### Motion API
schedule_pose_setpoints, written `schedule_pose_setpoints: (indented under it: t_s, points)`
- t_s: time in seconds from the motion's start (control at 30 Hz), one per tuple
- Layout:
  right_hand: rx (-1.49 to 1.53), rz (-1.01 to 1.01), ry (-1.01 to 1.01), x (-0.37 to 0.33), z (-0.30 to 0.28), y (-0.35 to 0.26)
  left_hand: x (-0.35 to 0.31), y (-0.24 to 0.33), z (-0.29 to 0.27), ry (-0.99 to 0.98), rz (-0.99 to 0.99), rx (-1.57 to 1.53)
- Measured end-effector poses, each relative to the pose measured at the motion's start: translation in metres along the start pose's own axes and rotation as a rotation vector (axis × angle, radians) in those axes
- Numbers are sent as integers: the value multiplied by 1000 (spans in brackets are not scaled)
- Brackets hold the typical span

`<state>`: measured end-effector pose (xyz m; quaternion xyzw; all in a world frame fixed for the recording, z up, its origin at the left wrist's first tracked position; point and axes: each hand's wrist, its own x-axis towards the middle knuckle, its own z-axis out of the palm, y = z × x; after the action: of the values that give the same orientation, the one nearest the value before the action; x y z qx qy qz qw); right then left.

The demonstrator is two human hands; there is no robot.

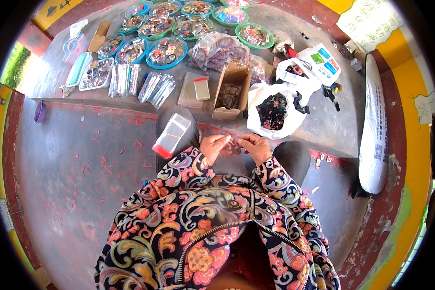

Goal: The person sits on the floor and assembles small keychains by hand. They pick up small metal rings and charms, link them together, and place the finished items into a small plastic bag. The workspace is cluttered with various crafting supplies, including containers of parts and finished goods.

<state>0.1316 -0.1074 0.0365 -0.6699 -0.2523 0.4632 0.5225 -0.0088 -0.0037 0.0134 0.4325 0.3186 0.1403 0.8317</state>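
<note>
Between my hands, above my lap, is a small clear plastic bag (233, 146), pinched at both sides. My left hand (212, 149) has its thumb and fingers closed on one edge. My right hand (257, 148) is closed on the opposite edge. Whatever lies inside the bag is too small to make out. On my left knee rests a stack of flat clear plastic sleeves (173, 134) with a red end. Just beyond my hands stands an open cardboard box (219, 113) holding small clear packets. Right of it, an open white plastic bag (256, 129) contains many small dark pieces.
On the raised concrete platform (179, 72) are bundles of wrapped pens (157, 89), stacked clear sleeves (191, 99) and a heap of filled clear bags (217, 50). Round trays (165, 66) of small items stand farther back. A white sack (373, 125) leans at right; a purple basket (39, 112) sits left.
</note>
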Motion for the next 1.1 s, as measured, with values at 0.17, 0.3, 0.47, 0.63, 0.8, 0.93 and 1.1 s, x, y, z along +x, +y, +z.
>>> schedule_pose_setpoints:
  t_s: [0.17, 0.3, 0.47, 0.63, 0.8, 0.93, 1.1]
  points:
    - [-105, 68, -106, 3, -5, 1, 0, 5, 1, 15, -46, -80]
    - [-86, 71, -31, 19, -13, -3, -6, 12, 6, 110, 8, -56]
    - [-28, 11, 181, 61, -30, -33, 0, 1, -2, 69, -73, -25]
    - [44, 25, 293, 115, -24, -54, -1, 3, 1, 57, -90, 47]
    - [-44, 117, 273, 127, -10, -47, -2, 6, 2, 32, -119, 54]
    - [-22, 96, 172, 109, 2, -45, -4, 6, 0, -1, -117, 88]
    - [-79, 72, 60, 91, 19, -50, -9, 12, 1, -156, -62, 299]
